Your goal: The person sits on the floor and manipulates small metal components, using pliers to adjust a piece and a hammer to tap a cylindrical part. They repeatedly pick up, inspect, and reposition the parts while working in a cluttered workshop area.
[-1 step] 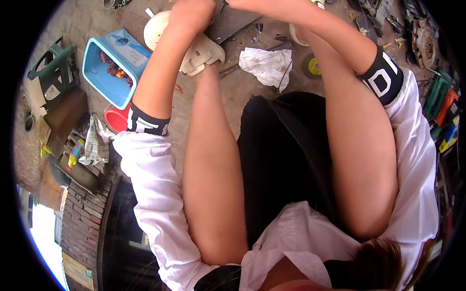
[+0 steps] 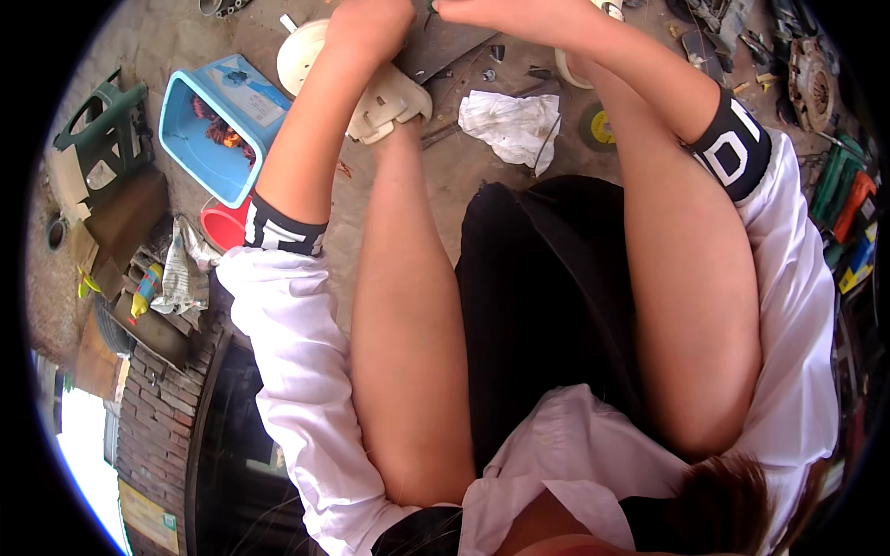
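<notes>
My left hand (image 2: 373, 28) is at the top edge, beyond my left shoe (image 2: 387, 104), its back toward me and its fingers curled in. Whatever those fingers hold is hidden. Facing it, my right hand (image 2: 477, 13) is partly cut off by the upper rim. Its thumb tip presses by a small dark thing (image 2: 431, 6) too little to name, in the narrow gap between the hands. Below both hands a dark flat sheet (image 2: 454, 44) lies on the ground. A crumpled white cloth or paper (image 2: 510, 125) rests nearer, between my feet.
A blue plastic bin (image 2: 206, 148) lies tipped at left, beside a red bucket (image 2: 222, 227). Further left is a broken green plastic stool (image 2: 100, 130). A round disc with a yellow centre (image 2: 601, 128) sits near my right leg. Several metal parts, including a clutch-like disc (image 2: 812, 85), crowd the right.
</notes>
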### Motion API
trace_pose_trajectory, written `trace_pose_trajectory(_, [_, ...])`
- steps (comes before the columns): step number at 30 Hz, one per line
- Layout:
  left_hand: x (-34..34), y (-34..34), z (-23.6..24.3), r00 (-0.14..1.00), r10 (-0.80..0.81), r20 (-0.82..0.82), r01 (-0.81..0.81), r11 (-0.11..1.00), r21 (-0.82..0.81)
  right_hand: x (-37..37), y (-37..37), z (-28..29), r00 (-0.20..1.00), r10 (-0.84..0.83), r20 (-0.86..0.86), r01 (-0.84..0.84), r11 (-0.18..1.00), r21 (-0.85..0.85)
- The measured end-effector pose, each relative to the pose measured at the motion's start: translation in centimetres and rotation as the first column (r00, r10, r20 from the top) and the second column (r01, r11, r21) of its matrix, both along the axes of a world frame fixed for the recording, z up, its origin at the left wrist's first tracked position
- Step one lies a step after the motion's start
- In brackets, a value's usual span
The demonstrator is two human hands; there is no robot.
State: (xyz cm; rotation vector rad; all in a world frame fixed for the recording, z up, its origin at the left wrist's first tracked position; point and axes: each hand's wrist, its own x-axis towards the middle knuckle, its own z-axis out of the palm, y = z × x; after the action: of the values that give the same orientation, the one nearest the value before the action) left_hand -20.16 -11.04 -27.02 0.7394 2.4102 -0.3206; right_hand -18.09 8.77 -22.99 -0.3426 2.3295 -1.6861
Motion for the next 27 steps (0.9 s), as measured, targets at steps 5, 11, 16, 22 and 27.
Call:
trace_pose_trajectory(5, [0.3,-0.4,-1.7,0.998,0.055,0.007,-0.055,0.997,-0.054,0.3,-0.4,-0.5,0.994,0.104,0.044,-0.103,0.995,-0.008])
trace_pose_trajectory(11, [0.3,-0.7,-2.4,1.0,-0.018,0.013,0.018,0.998,-0.057,0.8,-0.7,-1.4,0.987,0.16,0.009,-0.159,0.984,-0.082])
trace_pose_trajectory(16, [0.3,-0.7,-1.8,1.0,0.008,0.03,-0.007,0.999,-0.04,0.7,-0.8,-1.7,0.985,0.169,-0.013,-0.17,0.978,-0.12])
trace_pose_trajectory(22, [-0.1,-0.5,-2.5,0.996,0.084,0.028,-0.083,0.995,-0.061,0.8,-0.9,-1.8,0.988,0.143,0.056,-0.136,0.985,-0.108])
trace_pose_trajectory(27, [-0.5,-0.4,-2.4,0.995,0.093,0.028,-0.094,0.995,0.037,0.7,-0.7,-1.8,0.989,0.141,0.045,-0.134,0.983,-0.13])
